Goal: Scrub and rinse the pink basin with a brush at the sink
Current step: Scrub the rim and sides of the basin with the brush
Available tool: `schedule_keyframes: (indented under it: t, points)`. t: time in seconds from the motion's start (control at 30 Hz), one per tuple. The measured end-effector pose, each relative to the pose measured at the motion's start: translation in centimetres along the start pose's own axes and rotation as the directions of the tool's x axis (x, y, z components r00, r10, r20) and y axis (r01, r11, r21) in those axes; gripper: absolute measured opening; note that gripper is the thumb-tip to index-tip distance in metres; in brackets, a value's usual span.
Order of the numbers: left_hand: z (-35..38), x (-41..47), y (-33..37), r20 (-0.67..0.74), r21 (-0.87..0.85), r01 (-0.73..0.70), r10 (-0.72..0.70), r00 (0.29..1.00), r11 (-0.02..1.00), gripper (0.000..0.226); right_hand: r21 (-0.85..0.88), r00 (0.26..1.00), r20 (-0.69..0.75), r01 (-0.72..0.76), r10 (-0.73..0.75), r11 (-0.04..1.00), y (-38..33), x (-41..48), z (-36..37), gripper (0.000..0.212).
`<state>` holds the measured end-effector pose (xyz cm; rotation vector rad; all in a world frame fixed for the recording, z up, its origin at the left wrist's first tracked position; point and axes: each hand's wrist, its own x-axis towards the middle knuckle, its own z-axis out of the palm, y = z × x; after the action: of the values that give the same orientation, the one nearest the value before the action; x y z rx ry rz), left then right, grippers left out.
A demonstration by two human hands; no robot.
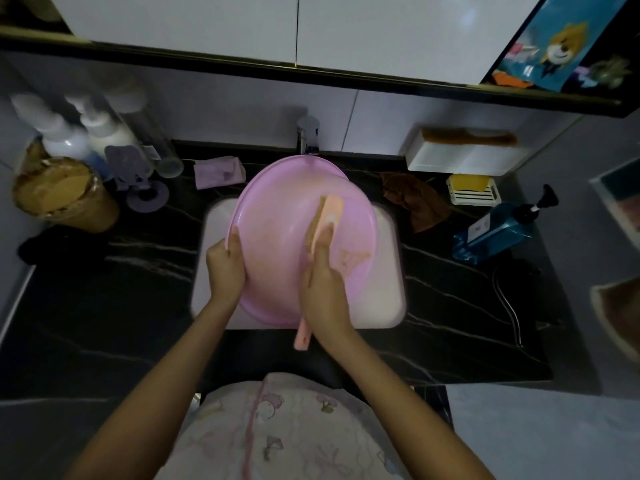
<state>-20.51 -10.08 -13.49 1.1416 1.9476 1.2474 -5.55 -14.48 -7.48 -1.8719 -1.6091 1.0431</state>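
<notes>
A round pink basin [277, 216] sits tilted in the white sink [391, 292], its far rim just below the chrome tap [308, 135]. My left hand [227, 263] grips the basin's left rim, thumb inside. My right hand [323, 282] holds a peach-pink brush [329, 211], with a finger stretched along its back. The brush head presses against the basin's inner wall right of centre. The handle's end sticks out below my wrist. A tan mark shows on the basin's inside at the lower right.
Dark marbled counter [121, 289] surrounds the sink. Pump bottles [69, 140] and a tan basket stand at the left, a purple cloth [218, 171] behind the sink. On the right are a brown cloth [415, 199], a soap dish [472, 190] and a blue pump bottle [498, 230].
</notes>
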Motion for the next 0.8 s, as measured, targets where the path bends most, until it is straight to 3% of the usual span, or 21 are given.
schedule_keyframes:
  t: [0.03, 0.1, 0.17, 0.2, 0.23, 0.3, 0.37, 0.47, 0.53, 0.57, 0.63, 0.7, 0.73, 0.8]
  points:
    - [0.1, -0.1, 0.1, -0.005, -0.012, 0.014, -0.014, 1.0, 1.0, 0.049, -0.046, 1.0, -0.026, 0.005, -0.006, 0.999, 0.1, 0.7, -0.2, 0.068]
    - [0.3, -0.3, 0.1, -0.011, -0.017, 0.021, -0.021, 1.0, 1.0, 0.051, -0.071, 0.985, -0.127, -0.129, 0.119, 0.989, 1.6, 2.1, -1.6, 0.065]
    - [0.4, -0.7, 0.1, -0.01, -0.003, 0.008, -0.008, 1.0, 1.0, 0.052, 0.046, 0.931, -0.177, -0.315, 0.318, 0.948, 3.4, 1.4, -2.4, 0.054]
    - [0.5, -0.7, 0.3, -0.009, -0.003, 0.0, 0.0, 1.0, 1.0, 0.051, 0.083, 0.925, -0.164, -0.333, 0.343, 0.939, 3.1, 0.2, -2.3, 0.05]
    - [0.4, -0.7, 0.3, -0.009, -0.002, -0.003, 0.003, 1.0, 1.0, 0.051, 0.122, 0.949, -0.142, -0.264, 0.28, 0.957, 2.4, -1.1, -1.8, 0.05]
    - [0.5, -0.7, 0.2, -0.022, -0.001, -0.001, 0.001, 1.0, 1.0, 0.05, -0.022, 0.998, -0.035, -0.047, 0.047, 0.999, 0.7, -2.1, -0.3, 0.06]
    - [0.5, -0.7, 0.1, -0.031, -0.012, 0.014, -0.014, 0.999, 1.0, 0.048, -0.112, 1.0, -0.009, 0.004, -0.005, 0.994, 0.3, -0.4, -0.3, 0.068]
    - [0.6, -1.1, 0.1, -0.045, -0.031, 0.007, -0.008, 0.999, 0.999, 0.047, -0.091, 0.946, -0.113, -0.313, 0.303, 0.945, 3.3, 3.4, -2.6, 0.059]
    - [0.5, -1.3, 0.1, -0.042, -0.023, 0.001, -0.002, 0.999, 1.0, 0.048, -0.051, 0.895, -0.124, -0.436, 0.428, 0.898, 4.7, 2.4, -3.1, 0.067]
    - [0.5, -1.3, 0.0, -0.041, -0.014, 0.002, -0.002, 0.999, 1.0, 0.048, 0.02, 0.899, -0.115, -0.424, 0.423, 0.905, 4.3, 0.9, -2.5, 0.071]
    - [0.6, -1.2, -0.1, -0.052, -0.008, 0.006, -0.006, 0.999, 1.0, 0.047, 0.094, 0.973, -0.042, -0.224, 0.228, 0.97, 2.4, -1.5, -0.6, 0.069]
    - [0.6, -1.3, 0.2, -0.058, -0.011, 0.011, -0.012, 0.998, 1.0, 0.046, -0.046, 0.998, 0.017, -0.065, 0.066, 0.997, 0.4, -1.0, -0.2, 0.068]
    - [0.5, -1.3, 0.4, -0.058, -0.012, 0.021, -0.022, 0.998, 1.0, 0.047, -0.14, 0.999, -0.011, -0.048, 0.047, 0.989, 0.7, 0.5, -0.8, 0.07]
    - [0.7, -1.5, 0.5, -0.065, -0.018, 0.033, -0.034, 0.997, 0.999, 0.046, -0.167, 0.977, -0.093, -0.205, 0.192, 0.964, 2.5, 3.8, -2.9, 0.068]
